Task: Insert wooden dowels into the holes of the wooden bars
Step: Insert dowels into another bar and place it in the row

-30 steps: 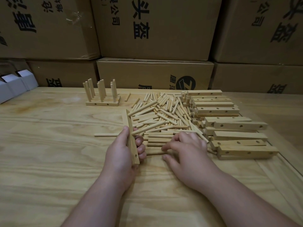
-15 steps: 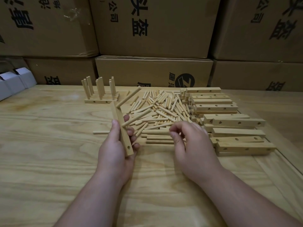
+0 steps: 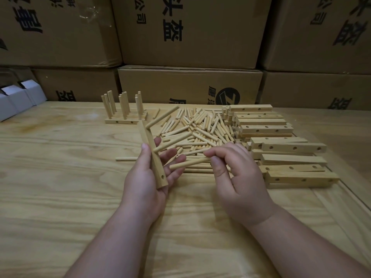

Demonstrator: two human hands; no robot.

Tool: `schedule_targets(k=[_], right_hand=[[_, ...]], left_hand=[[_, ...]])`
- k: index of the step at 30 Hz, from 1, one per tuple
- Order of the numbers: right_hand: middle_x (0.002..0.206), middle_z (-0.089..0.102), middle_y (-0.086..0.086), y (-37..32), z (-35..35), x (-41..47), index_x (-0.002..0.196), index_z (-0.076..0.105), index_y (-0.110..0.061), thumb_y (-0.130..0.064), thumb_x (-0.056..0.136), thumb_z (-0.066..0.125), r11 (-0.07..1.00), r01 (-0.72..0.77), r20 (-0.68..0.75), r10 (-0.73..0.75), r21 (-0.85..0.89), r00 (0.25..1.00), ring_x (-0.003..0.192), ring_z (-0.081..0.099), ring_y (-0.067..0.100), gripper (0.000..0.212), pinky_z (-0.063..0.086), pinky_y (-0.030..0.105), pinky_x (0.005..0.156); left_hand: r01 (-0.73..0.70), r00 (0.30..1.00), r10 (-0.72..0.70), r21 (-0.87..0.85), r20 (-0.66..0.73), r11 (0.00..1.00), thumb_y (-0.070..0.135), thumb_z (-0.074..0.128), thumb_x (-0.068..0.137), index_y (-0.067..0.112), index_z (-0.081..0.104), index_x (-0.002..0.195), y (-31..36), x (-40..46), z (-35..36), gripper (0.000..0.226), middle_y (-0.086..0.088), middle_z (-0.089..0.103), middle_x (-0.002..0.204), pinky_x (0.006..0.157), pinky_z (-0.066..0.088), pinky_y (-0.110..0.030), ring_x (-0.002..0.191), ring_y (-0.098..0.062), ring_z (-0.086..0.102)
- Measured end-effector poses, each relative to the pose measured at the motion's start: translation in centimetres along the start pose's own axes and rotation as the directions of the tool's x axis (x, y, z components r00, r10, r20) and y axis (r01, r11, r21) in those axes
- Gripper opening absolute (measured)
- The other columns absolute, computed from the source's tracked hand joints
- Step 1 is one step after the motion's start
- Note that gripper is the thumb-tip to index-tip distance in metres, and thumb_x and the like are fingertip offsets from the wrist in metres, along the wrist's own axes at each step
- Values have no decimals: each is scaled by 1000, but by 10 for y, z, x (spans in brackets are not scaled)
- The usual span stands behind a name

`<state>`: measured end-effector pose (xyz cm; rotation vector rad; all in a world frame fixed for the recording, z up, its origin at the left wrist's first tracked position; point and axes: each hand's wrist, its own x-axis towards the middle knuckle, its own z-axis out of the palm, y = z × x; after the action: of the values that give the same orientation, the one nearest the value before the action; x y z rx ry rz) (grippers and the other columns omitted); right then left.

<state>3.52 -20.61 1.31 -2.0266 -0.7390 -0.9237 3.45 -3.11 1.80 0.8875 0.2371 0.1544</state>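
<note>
The left hand (image 3: 148,173) grips an upright bar (image 3: 153,157) already bearing two dowels. The right hand (image 3: 234,173) pinches a dowel (image 3: 190,163) lying crosswise, tip pointing left toward the bar's empty lowest hole (image 3: 162,176).

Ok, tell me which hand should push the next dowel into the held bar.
Right hand: it already pinches a loose dowel aimed at the bar, which the left hand grips.

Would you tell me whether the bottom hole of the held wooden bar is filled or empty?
Empty: the wooden bar shows a dark open hole near its lower end.
</note>
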Motion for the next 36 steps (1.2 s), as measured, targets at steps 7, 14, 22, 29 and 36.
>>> schedule_targets(k=[7, 14, 22, 29, 36], right_hand=[[95, 67, -3, -1, 3, -1, 100, 72, -4, -6, 93, 59, 996, 52, 66, -57, 75, 996, 93, 60, 12, 15, 44, 25, 88], [92, 68, -2, 3, 3, -1, 99, 73, -9, -11, 95, 59, 997, 32, 133, -40, 63, 990, 89, 61, 15, 15, 43, 23, 88], [90, 70, -8, 1, 1, 2, 98, 76, -13, -12, 93, 63, 999, 23, 153, -28, 38, 988, 88, 59, 9, 14, 43, 19, 85], [87, 64, -18, -4, 1, 3, 101, 76, -19, -17, 93, 62, 998, -34, 225, 21, 51, 974, 89, 59, 4, 15, 43, 18, 84], [84, 68, -11, -4, -2, 5, 101, 77, -20, -18, 92, 66, 1000, 1, 265, -5, 15, 964, 83, 58, 11, 14, 47, 26, 80]], left_hand=[[-1, 1000, 0, 7, 27, 1000, 48, 40, 106, 26, 66, 123, -3, 0, 0, 38, -9, 79, 91, 61, 62, -35, 91, -32, 77], [-25, 1000, 26, -44, 17, 999, 49, 40, 106, 21, 63, 124, -5, 5, -4, 41, -13, 78, 89, 63, 63, -41, 89, -37, 77], [-120, 993, 117, 132, 34, 984, 52, 33, 107, 30, 62, 121, -10, 8, -5, 39, -4, 78, 88, 62, 60, -37, 87, -30, 77], [-175, 984, 176, 231, 16, 957, 51, 30, 108, 34, 61, 113, -13, 9, -5, 35, 4, 74, 78, 56, 55, -32, 78, -26, 78], [-173, 984, 178, 201, -8, 964, 49, 32, 108, 31, 60, 115, -11, 8, -5, 34, 1, 75, 79, 49, 56, -28, 72, -27, 77]])
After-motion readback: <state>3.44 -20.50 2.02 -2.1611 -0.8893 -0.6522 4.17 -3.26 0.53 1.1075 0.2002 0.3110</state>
